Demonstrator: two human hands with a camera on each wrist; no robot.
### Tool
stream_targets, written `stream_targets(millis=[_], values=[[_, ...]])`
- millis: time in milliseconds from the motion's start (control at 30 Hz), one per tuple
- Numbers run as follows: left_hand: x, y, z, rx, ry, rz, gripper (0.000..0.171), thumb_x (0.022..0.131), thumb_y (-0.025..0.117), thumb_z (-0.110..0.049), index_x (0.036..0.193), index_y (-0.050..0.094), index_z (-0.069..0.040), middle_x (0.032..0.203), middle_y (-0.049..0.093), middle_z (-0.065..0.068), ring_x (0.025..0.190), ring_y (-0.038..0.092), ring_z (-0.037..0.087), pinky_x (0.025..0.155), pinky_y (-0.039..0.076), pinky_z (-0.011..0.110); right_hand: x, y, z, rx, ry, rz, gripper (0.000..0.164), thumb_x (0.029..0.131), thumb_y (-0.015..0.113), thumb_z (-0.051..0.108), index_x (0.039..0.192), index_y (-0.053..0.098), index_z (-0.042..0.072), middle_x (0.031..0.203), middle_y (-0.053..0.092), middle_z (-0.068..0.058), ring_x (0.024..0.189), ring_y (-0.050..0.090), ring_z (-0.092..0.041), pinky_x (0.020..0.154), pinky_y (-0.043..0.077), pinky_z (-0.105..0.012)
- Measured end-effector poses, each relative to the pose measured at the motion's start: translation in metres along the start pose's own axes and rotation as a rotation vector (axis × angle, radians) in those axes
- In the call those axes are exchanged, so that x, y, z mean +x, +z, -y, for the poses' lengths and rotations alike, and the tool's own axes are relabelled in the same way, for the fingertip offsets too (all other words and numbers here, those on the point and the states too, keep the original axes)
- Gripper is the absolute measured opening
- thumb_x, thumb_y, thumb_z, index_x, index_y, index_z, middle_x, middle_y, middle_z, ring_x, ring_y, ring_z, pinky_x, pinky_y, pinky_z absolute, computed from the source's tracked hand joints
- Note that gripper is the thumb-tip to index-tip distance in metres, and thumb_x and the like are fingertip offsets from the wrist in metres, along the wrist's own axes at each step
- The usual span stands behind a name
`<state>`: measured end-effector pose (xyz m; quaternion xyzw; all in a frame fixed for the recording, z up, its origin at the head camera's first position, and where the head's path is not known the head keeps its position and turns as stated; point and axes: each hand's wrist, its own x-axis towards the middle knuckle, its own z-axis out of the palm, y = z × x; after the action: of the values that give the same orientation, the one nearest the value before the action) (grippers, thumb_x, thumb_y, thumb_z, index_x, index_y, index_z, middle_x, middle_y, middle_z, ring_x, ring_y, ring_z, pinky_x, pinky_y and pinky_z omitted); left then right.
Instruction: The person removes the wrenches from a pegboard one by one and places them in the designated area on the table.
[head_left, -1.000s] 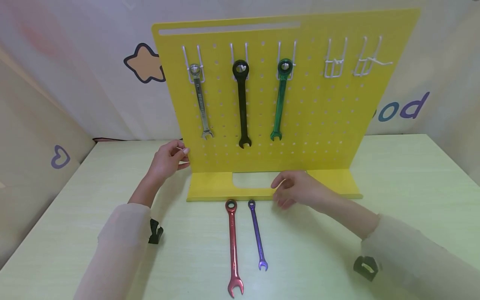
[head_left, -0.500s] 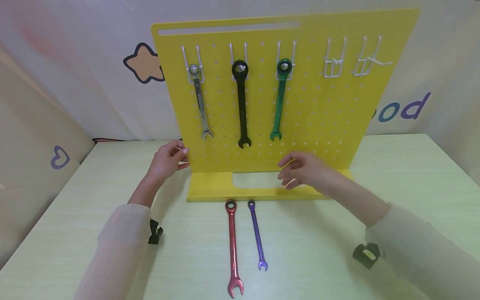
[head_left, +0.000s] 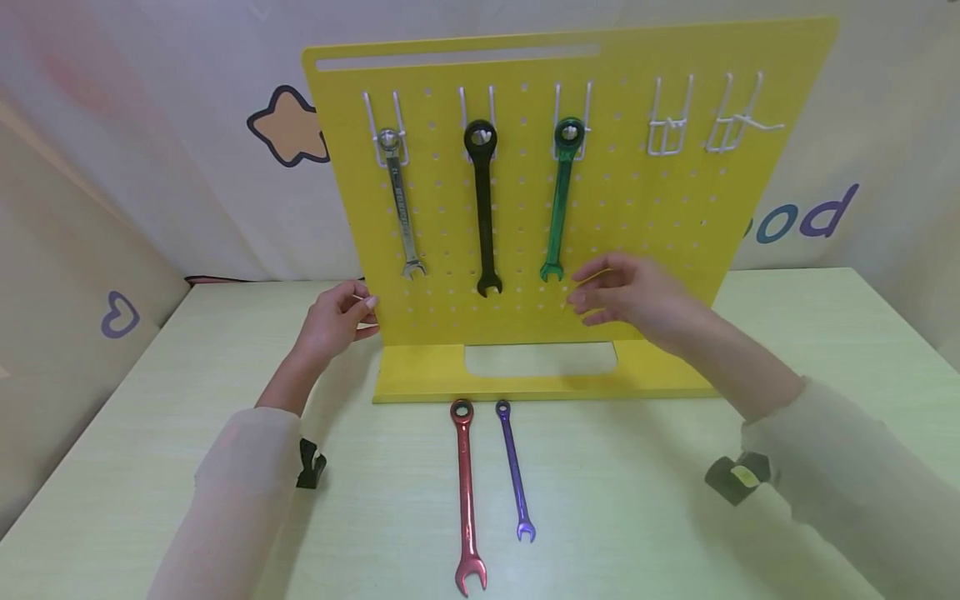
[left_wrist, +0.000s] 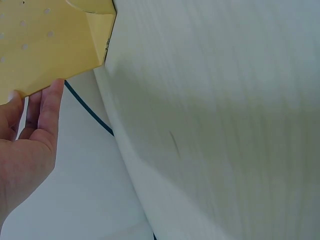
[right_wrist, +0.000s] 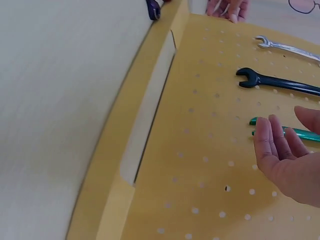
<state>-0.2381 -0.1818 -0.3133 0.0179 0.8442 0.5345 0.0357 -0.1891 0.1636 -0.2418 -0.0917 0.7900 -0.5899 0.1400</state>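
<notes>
Green wrench (head_left: 558, 212) hangs, in the head view, on a yellow board (head_left: 523, 237), its lower end just beside the fingertips of the right hand (head_left: 633, 298). That hand's fingers are loosely bent and apart. The left hand (head_left: 332, 323) pinches the board's side edge between thumb and fingers. Between the two hands and higher up hang a black wrench (head_left: 485, 217) and, nearer the left hand, a silver wrench (head_left: 403, 208). More white hooks (head_left: 667, 124) stick out above the right hand. Between the hands and closer to the person, a red wrench (head_left: 467, 483) and a smaller purple wrench (head_left: 515, 471) lie on the table (head_left: 390, 500).

The left wrist view shows the left hand's thumb and fingertips at the board's edge, with a dark strip (left_wrist: 90, 108) running away just past the fingers.

The right wrist view shows the right hand spread in front of the green wrench, covering part of it. Beyond that hand come the black wrench, then the silver one, and the left hand's fingers at the far edge.
</notes>
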Motion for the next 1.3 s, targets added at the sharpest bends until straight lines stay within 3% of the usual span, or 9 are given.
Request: stream_targets(millis=[367,633,767,933,1300], values=[[0.000,0.000,0.001,0.002,-0.003,0.001,0.018,0.097,0.044,-0.011,0.106,0.045,0.004,0.095,0.051,0.016,0.090,0.055,0.026,0.081,0.053,0.034,0.004,-0.009,0.012,0.028,-0.064,-0.063,0.028,0.092,0.052,0.002,0.117,0.044,-0.007,0.107,0.057,-0.014,0.096,0.057,-0.023,0.083,0.052,-0.031],[-0.001,0.000,0.001,-0.002,0.007,0.007,0.019,0.097,0.043,-0.011,0.107,0.046,0.005,0.101,0.049,0.024,0.092,0.055,0.028,0.080,0.054,0.033,0.007,-0.010,0.019,0.029,-0.097,-0.077,0.031,0.093,0.053,0.006,0.121,0.043,-0.002,0.119,0.049,-0.015,0.106,0.051,-0.028,0.089,0.048,-0.035],[-0.001,0.000,0.001,-0.007,0.007,0.009,0.018,0.097,0.043,-0.011,0.106,0.045,0.005,0.100,0.049,0.024,0.092,0.055,0.029,0.081,0.053,0.034,0.010,-0.010,0.022,0.065,-0.122,-0.079,0.033,0.093,0.051,0.003,0.123,0.041,-0.002,0.122,0.047,-0.015,0.109,0.049,-0.029,0.088,0.049,-0.030],[-0.001,-0.001,0.001,-0.012,0.006,0.009,0.018,0.097,0.044,-0.011,0.105,0.045,0.005,0.098,0.050,0.021,0.092,0.055,0.029,0.081,0.053,0.035,0.012,-0.010,0.027,0.096,-0.152,-0.086,0.033,0.093,0.049,0.000,0.124,0.040,-0.002,0.122,0.046,-0.014,0.106,0.049,-0.025,0.083,0.050,-0.025],[-0.001,-0.001,0.001,-0.014,0.010,0.011,0.018,0.097,0.044,-0.011,0.105,0.045,0.005,0.093,0.050,0.016,0.091,0.054,0.028,0.082,0.053,0.037,0.016,-0.005,0.031,0.163,-0.168,-0.104,0.030,0.091,0.051,-0.003,0.120,0.043,0.000,0.116,0.049,-0.013,0.099,0.053,-0.021,0.079,0.051,-0.026]])
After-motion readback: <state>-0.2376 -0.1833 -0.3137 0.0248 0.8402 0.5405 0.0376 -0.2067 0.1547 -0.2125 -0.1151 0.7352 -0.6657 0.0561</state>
